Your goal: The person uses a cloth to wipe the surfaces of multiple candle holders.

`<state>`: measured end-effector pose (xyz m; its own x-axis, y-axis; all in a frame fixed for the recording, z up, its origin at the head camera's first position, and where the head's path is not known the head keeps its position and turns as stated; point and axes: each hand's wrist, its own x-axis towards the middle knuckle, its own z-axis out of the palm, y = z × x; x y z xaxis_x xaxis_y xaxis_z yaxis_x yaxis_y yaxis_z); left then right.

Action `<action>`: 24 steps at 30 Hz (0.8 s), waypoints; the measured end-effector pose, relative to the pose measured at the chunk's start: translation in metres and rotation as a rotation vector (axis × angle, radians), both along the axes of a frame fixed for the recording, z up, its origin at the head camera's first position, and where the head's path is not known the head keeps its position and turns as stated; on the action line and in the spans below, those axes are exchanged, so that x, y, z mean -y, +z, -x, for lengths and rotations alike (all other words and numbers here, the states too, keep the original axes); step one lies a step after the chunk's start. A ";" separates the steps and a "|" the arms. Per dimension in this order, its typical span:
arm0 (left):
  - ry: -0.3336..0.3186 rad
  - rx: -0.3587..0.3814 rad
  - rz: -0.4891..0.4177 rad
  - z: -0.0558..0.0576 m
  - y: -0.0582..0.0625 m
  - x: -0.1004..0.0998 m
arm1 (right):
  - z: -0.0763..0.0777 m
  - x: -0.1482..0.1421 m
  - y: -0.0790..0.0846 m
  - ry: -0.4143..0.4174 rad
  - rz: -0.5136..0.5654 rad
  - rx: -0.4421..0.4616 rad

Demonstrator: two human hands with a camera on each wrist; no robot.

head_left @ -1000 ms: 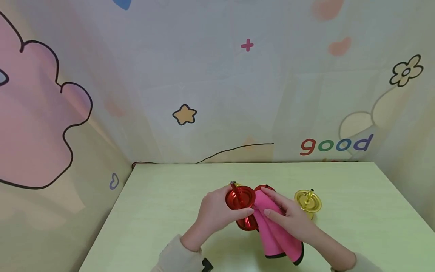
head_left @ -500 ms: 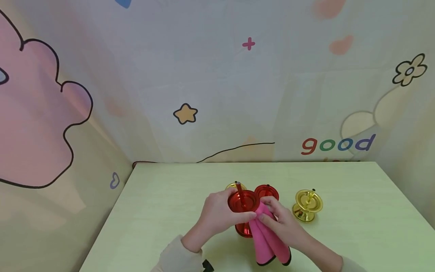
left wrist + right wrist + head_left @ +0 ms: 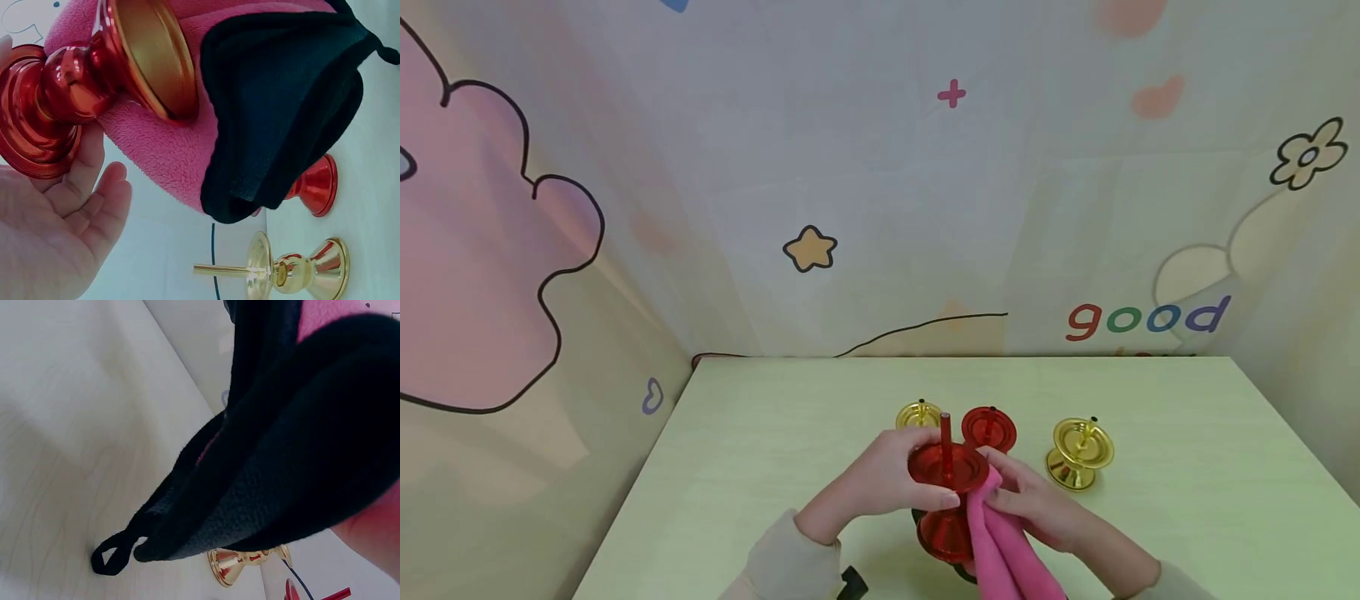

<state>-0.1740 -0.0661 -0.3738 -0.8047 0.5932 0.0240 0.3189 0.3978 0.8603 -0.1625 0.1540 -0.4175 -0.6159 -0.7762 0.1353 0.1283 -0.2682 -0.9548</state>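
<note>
My left hand (image 3: 891, 477) grips a shiny red candlestick (image 3: 946, 537) by its upper dish, thumb at the near rim. A thin red stem rises upright from the dish, and the candlestick's foot is held above the table. My right hand (image 3: 1047, 505) pinches a pink cloth (image 3: 1009, 554) against the candlestick's right side. In the left wrist view the cloth (image 3: 156, 150) wraps behind the candlestick (image 3: 78, 81), its dark underside and black border hanging out. The right wrist view is mostly filled by that dark side (image 3: 262, 494), with a black loop (image 3: 112, 555) at one corner.
Behind the hands stand a gold candlestick (image 3: 917, 413) and a second red one (image 3: 990, 427), both partly hidden. Another gold candlestick (image 3: 1078, 450) is to the right on the pale table (image 3: 760, 425). A printed curtain (image 3: 880, 167) closes off the back.
Both hands have brought the red candlestick lower and nearer to me, and it has turned more upright. The right hand has shifted the cloth down along its side. The standing candlesticks stay put.
</note>
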 end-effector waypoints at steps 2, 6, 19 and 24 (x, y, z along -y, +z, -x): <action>-0.021 0.027 -0.019 0.000 -0.002 0.000 | 0.000 0.001 -0.001 -0.022 -0.010 -0.045; -0.034 -0.002 -0.037 -0.002 -0.003 -0.001 | 0.000 0.003 -0.001 -0.093 -0.022 -0.173; 0.199 -0.323 0.337 -0.016 0.002 -0.010 | -0.001 0.003 0.002 -0.223 -0.083 -0.264; 0.174 -0.271 0.239 -0.017 0.001 -0.009 | -0.003 0.004 0.003 -0.269 -0.110 -0.318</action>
<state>-0.1575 -0.0574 -0.3728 -0.8772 0.4632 0.1268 0.4317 0.6449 0.6307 -0.1591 0.1497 -0.4143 -0.7390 -0.6144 0.2763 -0.2377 -0.1459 -0.9603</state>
